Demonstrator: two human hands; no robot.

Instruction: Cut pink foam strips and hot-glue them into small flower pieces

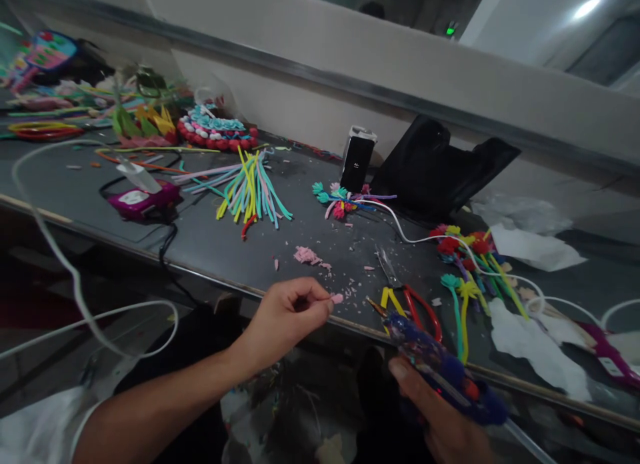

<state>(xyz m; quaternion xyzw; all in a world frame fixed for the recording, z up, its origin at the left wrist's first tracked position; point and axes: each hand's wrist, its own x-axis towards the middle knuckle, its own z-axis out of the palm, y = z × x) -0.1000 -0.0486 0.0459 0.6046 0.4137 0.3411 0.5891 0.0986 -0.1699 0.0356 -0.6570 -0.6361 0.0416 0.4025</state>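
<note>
Between the thumb and fingertips of my left hand point(295, 311) is a small pink fuzzy piece point(337, 298), held over the table's front edge. My right hand point(440, 411) grips a dark blue glue gun point(440, 364), its nozzle pointing up and left toward the pink piece but apart from it. Just beyond the nozzle, scissors point(393, 271) with red handles lie on the table, with yellow strips beside them. A small heap of pink pieces point(307, 255) lies past my left hand, with pale scraps scattered around it.
A fan of coloured pipe cleaners point(255, 187) lies at centre left. Fuzzy flowers point(343, 199) lie by an upright black device point(358, 159). A black bag point(435, 167) slumps against the wall. More flowers point(465, 247) and crumpled tissue point(535, 347) are at right. A white cable point(415, 240) crosses the table.
</note>
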